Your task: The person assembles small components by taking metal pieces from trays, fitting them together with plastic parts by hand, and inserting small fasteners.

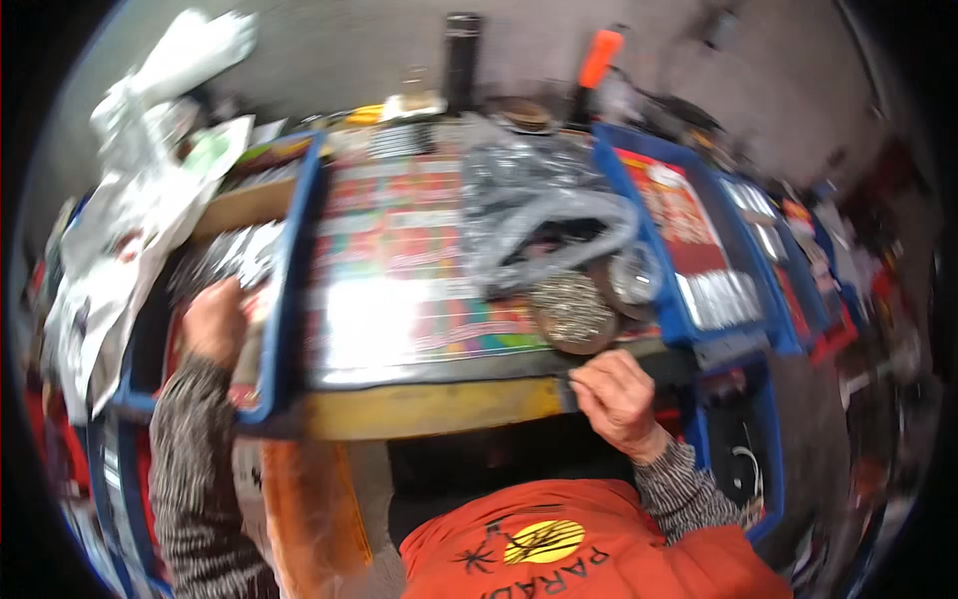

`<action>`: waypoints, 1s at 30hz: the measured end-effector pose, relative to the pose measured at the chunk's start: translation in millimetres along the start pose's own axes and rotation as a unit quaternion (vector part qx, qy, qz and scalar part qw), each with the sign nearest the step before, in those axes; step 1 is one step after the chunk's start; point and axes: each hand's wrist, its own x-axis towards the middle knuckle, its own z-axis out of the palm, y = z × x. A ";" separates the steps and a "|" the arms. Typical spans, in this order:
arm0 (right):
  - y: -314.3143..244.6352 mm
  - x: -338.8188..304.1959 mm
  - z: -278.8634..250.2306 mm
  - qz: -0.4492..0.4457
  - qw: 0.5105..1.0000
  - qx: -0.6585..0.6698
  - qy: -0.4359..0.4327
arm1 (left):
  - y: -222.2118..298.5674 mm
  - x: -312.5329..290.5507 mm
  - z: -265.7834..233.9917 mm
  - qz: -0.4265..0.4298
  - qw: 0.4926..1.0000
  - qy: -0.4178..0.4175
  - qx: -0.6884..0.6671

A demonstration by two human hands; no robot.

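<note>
My left hand (215, 317) is inside the blue bin (282, 309) at the left, at the near edge of a pile of shiny clear plastic packets (232, 258). Its fingers are curled, and motion blur hides what they hold, if anything. By the table's front edge, my right hand (615, 397) is closed with fingers and thumb drawn together; anything between them is too small to make out. Just beyond it stands a round dish full of small metal pieces (572, 309). A crumpled grey plastic bag (539, 210) lies behind the dish, its mouth gaping.
A colourful printed sheet (399, 250) covers the tabletop. At the right are a blue bin (659, 215) with red-and-white packs and another blue bin (773, 439) lower down. White plastic sheeting (125, 250) drapes the left side. A black cylinder (461, 65) stands at the back.
</note>
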 end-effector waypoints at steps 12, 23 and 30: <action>78.1 4.9 -129.1 0.082 0.973 -0.197 0.083 | 48.3 -7.0 -44.5 0.024 0.952 0.180 -0.246; 175.0 -10.7 -150.9 0.278 0.927 -0.232 -0.094 | 145.3 -48.2 -74.1 0.013 0.926 0.118 -0.359; 186.7 -12.9 -148.6 0.269 0.931 -0.217 -0.116 | 173.2 -51.4 -75.3 0.044 0.918 0.093 -0.382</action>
